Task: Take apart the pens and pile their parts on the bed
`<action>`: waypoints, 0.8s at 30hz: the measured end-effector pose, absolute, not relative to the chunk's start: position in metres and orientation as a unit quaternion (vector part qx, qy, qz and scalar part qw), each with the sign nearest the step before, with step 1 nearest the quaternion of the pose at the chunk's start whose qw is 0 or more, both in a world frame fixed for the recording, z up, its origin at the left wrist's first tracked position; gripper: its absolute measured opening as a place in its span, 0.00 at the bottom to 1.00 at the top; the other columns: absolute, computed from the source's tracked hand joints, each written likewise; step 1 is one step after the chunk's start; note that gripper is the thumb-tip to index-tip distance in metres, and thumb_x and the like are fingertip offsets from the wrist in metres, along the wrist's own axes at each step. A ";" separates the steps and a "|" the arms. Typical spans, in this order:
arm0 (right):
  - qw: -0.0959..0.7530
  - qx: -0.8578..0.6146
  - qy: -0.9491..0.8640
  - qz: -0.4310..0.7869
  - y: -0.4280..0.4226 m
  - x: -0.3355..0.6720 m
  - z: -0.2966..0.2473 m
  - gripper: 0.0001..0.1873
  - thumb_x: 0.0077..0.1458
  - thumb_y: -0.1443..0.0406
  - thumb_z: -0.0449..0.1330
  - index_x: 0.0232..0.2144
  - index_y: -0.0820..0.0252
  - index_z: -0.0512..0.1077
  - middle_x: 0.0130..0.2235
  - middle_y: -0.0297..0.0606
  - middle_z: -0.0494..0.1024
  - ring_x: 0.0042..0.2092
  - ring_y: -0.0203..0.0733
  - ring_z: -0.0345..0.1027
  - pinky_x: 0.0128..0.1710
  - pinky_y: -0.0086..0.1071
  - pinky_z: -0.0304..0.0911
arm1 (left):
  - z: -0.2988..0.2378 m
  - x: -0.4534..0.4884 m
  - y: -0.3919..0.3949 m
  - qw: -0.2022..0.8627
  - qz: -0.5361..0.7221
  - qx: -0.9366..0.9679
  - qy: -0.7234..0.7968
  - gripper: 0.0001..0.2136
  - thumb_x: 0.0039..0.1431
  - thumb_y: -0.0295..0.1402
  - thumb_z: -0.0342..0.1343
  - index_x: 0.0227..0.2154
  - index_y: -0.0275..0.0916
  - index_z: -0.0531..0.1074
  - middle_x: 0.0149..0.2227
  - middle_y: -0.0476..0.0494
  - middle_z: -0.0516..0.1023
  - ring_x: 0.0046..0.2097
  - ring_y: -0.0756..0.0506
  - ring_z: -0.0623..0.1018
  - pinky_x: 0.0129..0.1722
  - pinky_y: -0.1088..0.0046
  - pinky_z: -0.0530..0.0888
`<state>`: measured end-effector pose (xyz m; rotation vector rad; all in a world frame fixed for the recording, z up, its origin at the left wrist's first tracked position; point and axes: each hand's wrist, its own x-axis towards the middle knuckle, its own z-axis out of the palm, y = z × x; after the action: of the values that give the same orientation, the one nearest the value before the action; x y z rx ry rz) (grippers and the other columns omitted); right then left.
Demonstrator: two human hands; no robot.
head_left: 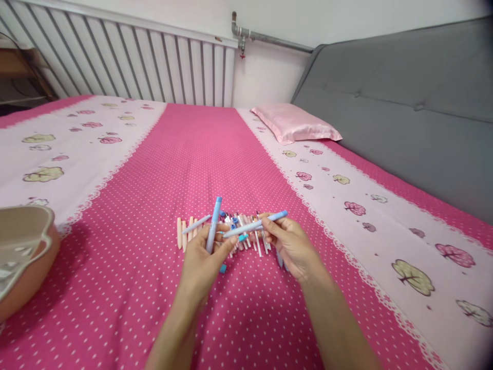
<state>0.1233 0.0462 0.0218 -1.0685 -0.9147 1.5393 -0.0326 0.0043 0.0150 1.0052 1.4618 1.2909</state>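
My left hand is closed around a blue marker that stands nearly upright, its darker end on top. A second blue marker lies slanted in the fingers of my right hand, with its lighter end by my left thumb. Below my right palm, pale blue ends stick out; whether that hand holds them I cannot tell. Behind both hands a pile of pens is partly hidden. A pale bluish pen slants beside my left fingers, over a row of peach-coloured pens.
The pink dotted bedspread lies under everything. A beige and orange basin with some whitish pieces inside stands at the left edge. Farther back are a pink pillow, a grey headboard and a white radiator.
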 end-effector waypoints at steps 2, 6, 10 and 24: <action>0.504 -0.444 -0.378 0.637 0.047 0.123 0.022 0.16 0.36 0.59 0.67 0.29 0.62 0.74 0.23 0.29 0.66 0.23 0.28 0.54 0.22 0.25 0.52 | 0.016 -0.033 0.005 0.452 0.521 0.410 0.597 0.17 0.38 0.38 0.63 0.32 0.35 0.70 0.19 0.55 0.64 0.18 0.56 0.60 0.17 0.81 0.57; 0.502 -0.440 -0.375 0.644 0.046 0.123 0.024 0.15 0.37 0.60 0.67 0.29 0.63 0.74 0.23 0.29 0.67 0.23 0.28 0.54 0.23 0.24 0.53 | 0.015 -0.034 0.005 0.457 0.503 0.412 0.606 0.14 0.45 0.43 0.58 0.25 0.34 0.70 0.14 0.57 0.58 0.16 0.57 0.55 0.16 0.81 0.53; 0.499 -0.439 -0.376 0.646 0.045 0.121 0.026 0.15 0.36 0.60 0.67 0.29 0.63 0.73 0.24 0.30 0.67 0.24 0.28 0.56 0.23 0.25 0.54 | 0.014 -0.034 0.006 0.481 0.481 0.393 0.619 0.20 0.49 0.49 0.52 0.19 0.34 0.67 0.13 0.53 0.62 0.15 0.57 0.56 0.15 0.81 0.52; 0.502 -0.439 -0.372 0.646 0.046 0.124 0.024 0.15 0.36 0.60 0.67 0.29 0.63 0.73 0.22 0.28 0.65 0.22 0.27 0.54 0.20 0.23 0.51 | 0.020 -0.033 0.004 0.448 0.514 0.425 0.596 0.13 0.42 0.39 0.61 0.26 0.34 0.69 0.16 0.56 0.61 0.17 0.57 0.57 0.16 0.81 0.55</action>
<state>0.1235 0.0461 0.0238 -1.0602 -0.9002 1.5610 -0.0331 0.0042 0.0196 1.0516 1.4757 1.2715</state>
